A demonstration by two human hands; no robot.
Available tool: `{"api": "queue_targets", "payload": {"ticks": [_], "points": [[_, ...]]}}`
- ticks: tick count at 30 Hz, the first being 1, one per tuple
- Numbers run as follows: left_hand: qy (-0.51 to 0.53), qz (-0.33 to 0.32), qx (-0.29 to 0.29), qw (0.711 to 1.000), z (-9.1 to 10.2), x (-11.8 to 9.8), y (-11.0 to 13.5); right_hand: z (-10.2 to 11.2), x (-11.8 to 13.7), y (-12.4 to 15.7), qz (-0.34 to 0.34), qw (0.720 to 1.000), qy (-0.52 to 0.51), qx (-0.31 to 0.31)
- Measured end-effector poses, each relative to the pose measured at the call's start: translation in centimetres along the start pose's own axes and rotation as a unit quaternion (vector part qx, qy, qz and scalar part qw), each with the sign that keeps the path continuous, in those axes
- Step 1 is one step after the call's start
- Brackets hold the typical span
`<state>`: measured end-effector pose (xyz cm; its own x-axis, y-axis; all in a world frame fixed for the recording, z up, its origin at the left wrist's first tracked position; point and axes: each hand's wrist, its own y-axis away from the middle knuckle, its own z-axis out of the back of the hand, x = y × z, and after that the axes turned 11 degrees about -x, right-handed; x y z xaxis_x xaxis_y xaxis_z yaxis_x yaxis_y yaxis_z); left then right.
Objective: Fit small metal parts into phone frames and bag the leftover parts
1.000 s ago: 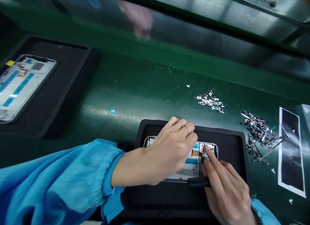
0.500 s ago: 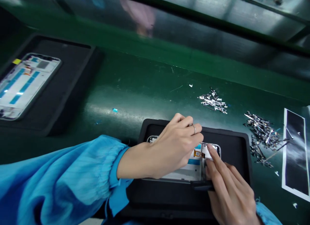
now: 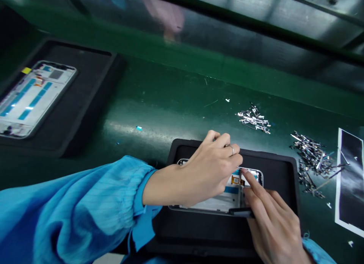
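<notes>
A phone frame [image 3: 212, 202] lies in a black tray [image 3: 196, 230] in front of me, with blue strips and an orange flex cable [image 3: 236, 180] on it. My left hand [image 3: 203, 173], wearing a ring, is closed over the frame's middle. Its fingertips are hidden, so what they pinch cannot be made out. Resting at the frame's right end, my right hand [image 3: 271, 214] has its index finger stretched to the far edge. A dark, slim tool [image 3: 240, 212] sticks out from under that hand, across the near edge; the grip on it is partly hidden.
Another phone frame [image 3: 36, 97] lies in a black tray [image 3: 82, 86] at the left. Small metallic strips form a pile [image 3: 254, 119] behind my tray and a larger heap [image 3: 311, 156] to its right. Beyond that is a white-bordered dark sheet [image 3: 338, 196]. Tiny scraps dot the green bench [image 3: 170, 101].
The whole view has shifted slightly, so things sit a little further right. The dark tool has moved up against the frame's near edge. Both hands otherwise keep nearly the same pose.
</notes>
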<state>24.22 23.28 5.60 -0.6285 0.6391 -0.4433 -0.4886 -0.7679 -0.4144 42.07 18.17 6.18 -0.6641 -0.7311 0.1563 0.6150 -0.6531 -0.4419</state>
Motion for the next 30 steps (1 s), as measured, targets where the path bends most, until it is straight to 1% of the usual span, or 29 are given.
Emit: {"api": "queue_targets", "payload": {"ticks": [2,5,7,8,10,12,17,20,22,25,26,27,30], "points": [[-0.008,-0.001,0.030,1.000,0.5,0.1,-0.3,0.1,0.0,0.0,0.001,1.000,0.007,0.008],[-0.028,0.008,0.106,0.994,1.5,0.2,-1.2,0.1,0.1,-0.1,0.003,1.000,0.011,0.020],[-0.042,0.012,0.148,0.988,2.0,0.1,-1.7,0.1,0.0,-0.2,0.007,1.000,0.012,0.012],[-0.046,0.007,0.160,0.986,2.2,0.1,-2.0,0.0,0.0,-0.2,0.010,1.000,0.013,0.005],[-0.050,-0.014,0.165,0.985,2.3,0.1,-2.4,0.0,-0.1,-0.1,0.017,1.000,0.016,-0.004],[-0.048,-0.036,0.153,0.986,2.3,0.2,-2.6,0.0,-0.1,0.0,0.024,1.000,0.016,-0.007],[0.001,-0.068,0.185,0.980,2.5,1.2,-3.1,0.1,-0.2,0.1,0.021,1.000,0.007,0.011],[0.015,-0.086,0.178,0.980,3.0,1.4,-3.7,0.0,-0.2,0.3,0.030,1.000,0.009,0.004],[0.012,-0.091,0.201,0.975,3.3,1.3,-4.2,0.0,-0.3,0.4,0.036,0.999,0.011,0.006],[-0.005,-0.084,0.268,0.960,3.8,0.8,-5.2,0.1,-0.5,0.6,0.039,0.999,0.012,0.021],[-0.007,-0.083,0.286,0.954,4.0,0.7,-5.5,0.1,-0.5,0.6,0.039,0.999,0.014,0.017],[-0.008,-0.086,0.297,0.951,4.1,0.5,-5.7,0.1,-0.5,0.6,0.040,0.999,0.018,0.014],[-0.009,-0.103,0.303,0.948,4.3,0.4,-6.2,0.0,-0.4,0.4,0.044,0.999,0.031,0.011]]}}
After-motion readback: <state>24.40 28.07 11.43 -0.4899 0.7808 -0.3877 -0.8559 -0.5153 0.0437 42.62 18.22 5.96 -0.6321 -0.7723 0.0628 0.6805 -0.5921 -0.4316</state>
